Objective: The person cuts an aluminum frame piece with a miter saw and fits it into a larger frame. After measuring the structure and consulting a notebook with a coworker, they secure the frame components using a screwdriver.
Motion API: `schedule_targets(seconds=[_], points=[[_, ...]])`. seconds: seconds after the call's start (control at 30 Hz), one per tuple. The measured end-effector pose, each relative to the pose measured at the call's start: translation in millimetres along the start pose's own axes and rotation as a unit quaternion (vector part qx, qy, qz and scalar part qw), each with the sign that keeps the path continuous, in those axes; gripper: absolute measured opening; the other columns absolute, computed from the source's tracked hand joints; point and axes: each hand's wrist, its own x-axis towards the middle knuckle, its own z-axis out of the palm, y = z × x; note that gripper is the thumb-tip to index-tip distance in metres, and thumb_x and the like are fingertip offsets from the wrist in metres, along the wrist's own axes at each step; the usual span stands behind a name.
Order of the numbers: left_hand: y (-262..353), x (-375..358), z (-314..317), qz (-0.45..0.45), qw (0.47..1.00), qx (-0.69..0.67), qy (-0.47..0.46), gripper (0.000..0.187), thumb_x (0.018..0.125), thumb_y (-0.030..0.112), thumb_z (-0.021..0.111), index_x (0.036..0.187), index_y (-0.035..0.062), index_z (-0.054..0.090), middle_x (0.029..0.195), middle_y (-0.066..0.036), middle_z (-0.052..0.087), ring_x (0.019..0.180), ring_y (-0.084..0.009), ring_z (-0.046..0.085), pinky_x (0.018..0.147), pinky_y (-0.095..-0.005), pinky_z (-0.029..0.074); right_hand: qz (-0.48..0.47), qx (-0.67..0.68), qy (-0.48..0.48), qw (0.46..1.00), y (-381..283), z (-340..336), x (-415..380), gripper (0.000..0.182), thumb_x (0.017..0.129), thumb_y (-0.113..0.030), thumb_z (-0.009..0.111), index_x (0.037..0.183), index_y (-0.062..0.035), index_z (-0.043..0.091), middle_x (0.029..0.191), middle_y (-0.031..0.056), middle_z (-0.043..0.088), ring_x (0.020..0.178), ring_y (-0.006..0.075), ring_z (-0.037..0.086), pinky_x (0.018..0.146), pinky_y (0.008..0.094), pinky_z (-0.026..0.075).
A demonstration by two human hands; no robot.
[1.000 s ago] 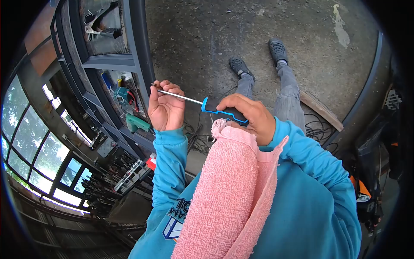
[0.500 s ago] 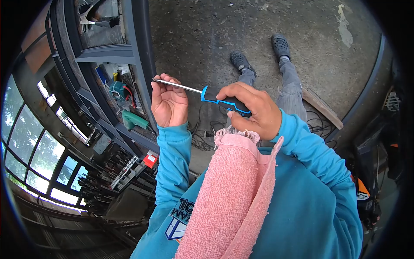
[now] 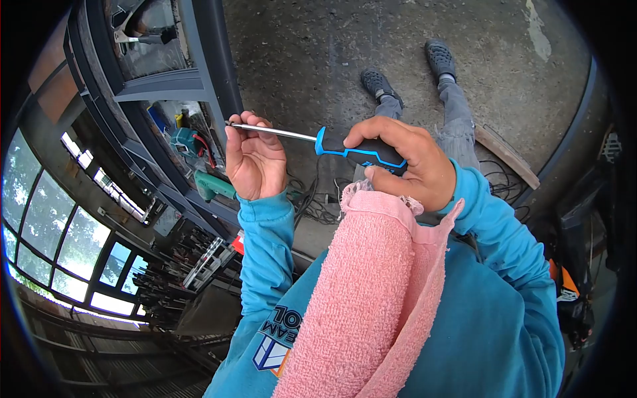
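Note:
A screwdriver [image 3: 365, 154] with a black and blue handle lies almost level across the view, its steel shaft pointing left. My right hand [image 3: 415, 162] is wrapped round the handle. At the tip, my left hand [image 3: 257, 159] has its palm turned up, with thumb and fingertips pinched around a small dark piece too tiny to name. The shaft passes in front of the left fingers. Just below the right hand, a rolled pink towel [image 3: 348, 292] with a frayed end hangs down over the blue shirt.
A dark metal frame [image 3: 219, 60] with crossbars stands at the left. Through it show a teal power tool [image 3: 188, 142] and a green power tool [image 3: 213, 186]. Cables [image 3: 315, 202] and a wooden plank [image 3: 507, 157] lie on the concrete floor [image 3: 318, 79], near my feet.
The screwdriver handle and my right hand have shifted right in view. My left hand has moved slightly left, still pinching at the tip. The view itself has shifted a little.

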Motion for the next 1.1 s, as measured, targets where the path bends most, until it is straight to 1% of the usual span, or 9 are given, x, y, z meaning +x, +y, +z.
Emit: schedule_targets(seconds=[0.13,0.33,0.43,0.53,0.83,0.9,1.0,1.03,1.1], points=[[1,2,2,0.008,1.000,0.007,-0.003,0.023,0.096,0.017,0.052,0.110,0.0011,0.059,0.114,-0.014,0.057,0.108,-0.0269,0.056,0.090,-0.0395,0.053,0.022,0.020,-0.008,1.000,-3,0,3,0.036,0.075,-0.004,0.058,0.110,0.0020,0.055,0.100,0.0127,0.060,0.086,0.0190,0.061,0.074,0.0289,0.047],[3,-2,4,-0.003,1.000,-0.002,-0.002,0.022,0.095,0.016,0.053,0.109,0.0010,0.060,0.114,-0.014,0.056,0.109,-0.0269,0.055,0.090,-0.0390,0.053,-0.009,0.028,-0.001,1.000,3,2,6,0.038,0.073,-0.004,0.057,0.110,-0.0035,0.054,0.099,0.0109,0.060,0.078,0.0167,0.060,0.068,0.0307,0.048],[4,-4,4,0.005,1.000,0.011,-0.009,0.022,0.095,0.015,0.053,0.109,0.0009,0.060,0.115,-0.015,0.056,0.109,-0.0269,0.054,0.090,-0.0389,0.053,0.088,0.082,-0.042,0.992,-5,-3,6,0.036,0.075,-0.004,0.056,0.111,-0.0026,0.054,0.100,0.0099,0.059,0.081,0.0144,0.060,0.071,0.0303,0.048],[3,-3,3,0.015,0.999,0.022,-0.020,0.023,0.095,0.015,0.052,0.110,0.0004,0.060,0.115,-0.016,0.056,0.108,-0.0273,0.056,0.090,-0.0381,0.054,0.059,0.164,-0.002,0.985,9,6,5,0.035,0.077,-0.003,0.054,0.112,-0.0019,0.054,0.101,0.0080,0.059,0.085,0.0124,0.058,0.075,0.0295,0.047],[-2,-5,9,0.033,0.991,0.132,0.001,0.028,0.095,0.017,0.051,0.115,-0.0024,0.055,0.113,-0.015,0.057,0.105,-0.0257,0.058,0.094,-0.0368,0.051,0.035,0.080,-0.015,0.996,11,-2,3,0.036,0.077,-0.004,0.054,0.113,-0.0012,0.054,0.096,0.0048,0.059,0.081,0.0084,0.055,0.071,0.0244,0.045],[-13,-11,30,0.035,0.971,0.231,0.060,0.029,0.095,0.019,0.051,0.114,-0.0029,0.055,0.106,-0.013,0.059,0.099,-0.0232,0.059,0.088,-0.0329,0.052,0.026,0.066,-0.006,0.997,11,-4,2,0.036,0.077,-0.003,0.054,0.113,-0.0015,0.054,0.095,0.0042,0.058,0.079,0.0079,0.055,0.069,0.0237,0.044],[19,-19,13,0.026,0.925,0.378,0.024,0.031,0.096,0.023,0.051,0.112,-0.0025,0.056,0.092,-0.008,0.059,0.087,-0.0171,0.057,0.073,-0.0272,0.049,0.031,0.053,0.008,0.998,13,-13,-3,0.036,0.077,-0.003,0.054,0.112,-0.0023,0.054,0.094,0.0038,0.058,0.079,0.0081,0.054,0.070,0.0235,0.044],[31,-11,9,0.113,0.869,0.468,0.114,0.029,0.096,0.026,0.052,0.107,-0.0010,0.058,0.079,-0.003,0.056,0.069,-0.0116,0.054,0.063,-0.0244,0.044,0.037,0.049,0.013,0.998,15,-17,-5,0.035,0.077,-0.003,0.054,0.112,-0.0027,0.054,0.094,0.0037,0.058,0.080,0.0083,0.054,0.070,0.0235,0.043],[63,11,-3,0.191,0.762,0.587,0.196,0.032,0.095,0.032,0.057,0.103,0.0018,0.061,0.080,-0.001,0.059,0.070,-0.0072,0.053,0.064,-0.0223,0.043,0.021,0.041,0.038,0.998,17,-22,-6,0.035,0.077,-0.002,0.054,0.112,-0.0033,0.054,0.094,0.0036,0.057,0.082,0.0085,0.054,0.072,0.0238,0.043]])
